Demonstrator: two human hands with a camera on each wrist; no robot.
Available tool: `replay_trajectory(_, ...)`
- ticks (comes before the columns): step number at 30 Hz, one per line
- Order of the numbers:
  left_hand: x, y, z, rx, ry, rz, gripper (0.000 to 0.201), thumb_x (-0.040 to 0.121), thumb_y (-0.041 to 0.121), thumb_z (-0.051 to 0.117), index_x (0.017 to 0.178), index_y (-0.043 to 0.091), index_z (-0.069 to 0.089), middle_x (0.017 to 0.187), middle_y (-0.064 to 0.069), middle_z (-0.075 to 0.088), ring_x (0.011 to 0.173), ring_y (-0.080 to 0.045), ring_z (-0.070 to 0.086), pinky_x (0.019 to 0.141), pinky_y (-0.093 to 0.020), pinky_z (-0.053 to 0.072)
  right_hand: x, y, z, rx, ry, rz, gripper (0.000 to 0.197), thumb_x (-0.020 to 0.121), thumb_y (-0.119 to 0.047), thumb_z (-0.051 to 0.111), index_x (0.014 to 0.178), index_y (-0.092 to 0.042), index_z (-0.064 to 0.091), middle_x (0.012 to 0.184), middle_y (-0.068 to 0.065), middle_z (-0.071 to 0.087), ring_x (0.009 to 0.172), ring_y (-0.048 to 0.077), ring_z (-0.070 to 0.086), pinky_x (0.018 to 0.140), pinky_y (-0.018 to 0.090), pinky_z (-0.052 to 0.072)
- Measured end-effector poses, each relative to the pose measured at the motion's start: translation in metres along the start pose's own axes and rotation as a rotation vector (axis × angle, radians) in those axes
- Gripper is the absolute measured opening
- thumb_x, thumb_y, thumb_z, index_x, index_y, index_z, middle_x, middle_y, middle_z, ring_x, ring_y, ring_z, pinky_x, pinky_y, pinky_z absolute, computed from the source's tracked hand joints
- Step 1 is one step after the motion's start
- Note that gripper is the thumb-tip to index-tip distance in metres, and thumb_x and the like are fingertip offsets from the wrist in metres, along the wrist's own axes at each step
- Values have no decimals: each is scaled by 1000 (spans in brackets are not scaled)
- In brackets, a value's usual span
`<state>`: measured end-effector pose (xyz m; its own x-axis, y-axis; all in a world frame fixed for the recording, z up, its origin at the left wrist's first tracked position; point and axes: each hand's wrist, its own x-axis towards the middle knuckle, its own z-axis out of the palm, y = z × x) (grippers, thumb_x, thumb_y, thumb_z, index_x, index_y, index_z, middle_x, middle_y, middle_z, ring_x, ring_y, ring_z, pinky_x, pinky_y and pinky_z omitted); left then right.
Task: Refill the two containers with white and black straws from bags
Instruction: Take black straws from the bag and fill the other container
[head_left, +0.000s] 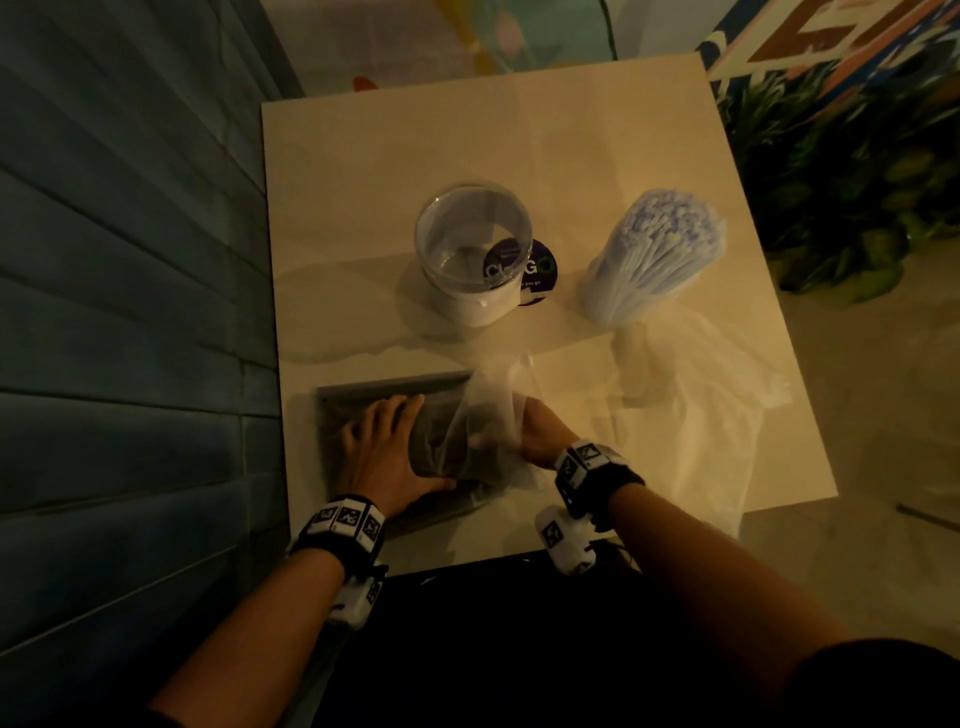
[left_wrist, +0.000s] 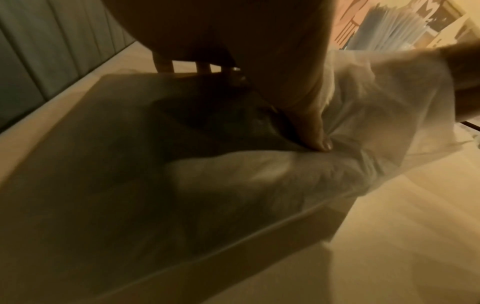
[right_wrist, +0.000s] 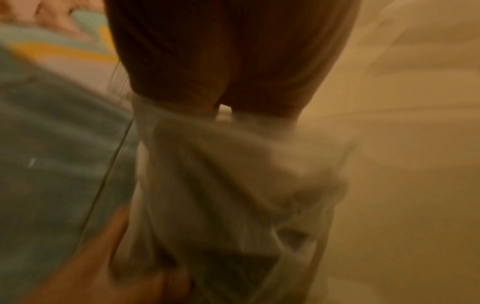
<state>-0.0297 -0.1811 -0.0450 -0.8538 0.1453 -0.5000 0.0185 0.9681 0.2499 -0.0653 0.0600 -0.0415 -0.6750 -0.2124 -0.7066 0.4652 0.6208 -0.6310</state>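
A flat pack of black straws (head_left: 363, 415) in a clear plastic bag lies at the table's near left corner. My left hand (head_left: 395, 447) grips it across its width, fingers over the far edge and thumb (left_wrist: 319, 144) pressed into the plastic. My right hand (head_left: 524, 431) clutches the bag's loose, bunched open end (right_wrist: 221, 174) just to the right of the pack. Behind them stands an empty clear round container (head_left: 472, 234). To its right a second container is packed with upright white straws (head_left: 660, 249).
A crumpled empty plastic bag (head_left: 701, 405) lies on the right side of the cream table (head_left: 363, 182). A round purple sticker (head_left: 543, 270) sits beside the clear container. A blue panelled wall (head_left: 130, 260) runs along the left; green plants (head_left: 841, 182) stand off the right edge.
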Motion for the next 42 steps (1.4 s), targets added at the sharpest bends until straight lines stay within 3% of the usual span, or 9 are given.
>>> replay_trajectory(7, -7, 2, 4, -41, 29, -97, 124, 45, 89, 64, 148, 39, 17, 152, 4, 21, 138, -25, 20, 112, -56, 19, -2, -2, 1, -49, 96, -110, 21, 91, -13, 64, 108, -23, 70, 103, -5, 67, 98, 14, 61, 82, 30, 46)
replay_trajectory(12, -7, 4, 13, -63, 72, -118, 122, 48, 89, 61, 150, 38, 17, 154, 1, 21, 140, -26, 20, 112, -57, 18, -7, 16, -33, 478, 165, 50, 10, 85, -7, 74, 94, -9, 71, 79, 11, 71, 64, 20, 61, 58, 31, 52)
replay_trajectory(17, -5, 7, 21, -96, 118, -141, 120, 50, 92, 53, 150, 35, 21, 154, -3, 25, 140, -30, 22, 112, -57, 18, -21, 30, -30, 972, 270, 136, 53, 84, 2, 74, 121, -25, 48, 96, 19, 72, 71, 30, 70, 60, 36, 61)
replay_trajectory(19, -3, 9, 24, -104, 145, -143, 120, 49, 95, 46, 150, 33, 23, 154, -4, 27, 139, -30, 24, 111, -57, 19, -27, 35, -23, 1006, 328, 167, 47, 83, -3, 76, 121, -13, 50, 92, 20, 71, 70, 32, 70, 60, 37, 61)
replay_trajectory(21, -2, 11, 26, -109, 172, -140, 119, 50, 95, 42, 149, 32, 26, 153, -5, 29, 139, -30, 26, 110, -57, 20, -27, 42, -13, 921, 285, 210, 40, 84, -13, 77, 117, 1, 59, 95, 21, 71, 75, 30, 69, 68, 37, 60)
replay_trajectory(26, -5, 21, 27, -82, 140, -134, 119, 50, 94, 40, 150, 32, 23, 154, -4, 27, 139, -29, 24, 110, -56, 19, -13, 23, 1, 497, 84, 84, 32, 79, -36, 82, 105, -24, 68, 102, 1, 73, 93, 17, 69, 83, 34, 57)
replay_trajectory(30, -8, 23, 24, -77, 90, -141, 121, 49, 95, 39, 152, 35, 16, 156, -2, 21, 142, -27, 19, 113, -54, 18, 1, 1, 3, 286, 90, -76, 22, 81, -32, 71, 92, -14, 69, 97, 7, 70, 93, 24, 63, 85, 43, 53)
replay_trajectory(38, -8, 20, 29, -123, 139, -157, 116, 51, 90, 53, 149, 37, 24, 155, 1, 26, 142, -25, 24, 112, -50, 22, -8, 26, -24, 790, 121, 75, 12, 86, -11, 73, 93, -3, 69, 80, 15, 68, 68, 26, 64, 58, 32, 54)
replay_trajectory(42, -8, 24, 27, -106, 132, -164, 118, 51, 90, 52, 151, 35, 21, 157, 1, 23, 144, -23, 18, 114, -49, 18, -14, 28, -27, 987, 96, 139, 40, 81, -16, 80, 115, -6, 62, 104, 15, 72, 83, 26, 72, 67, 37, 59)
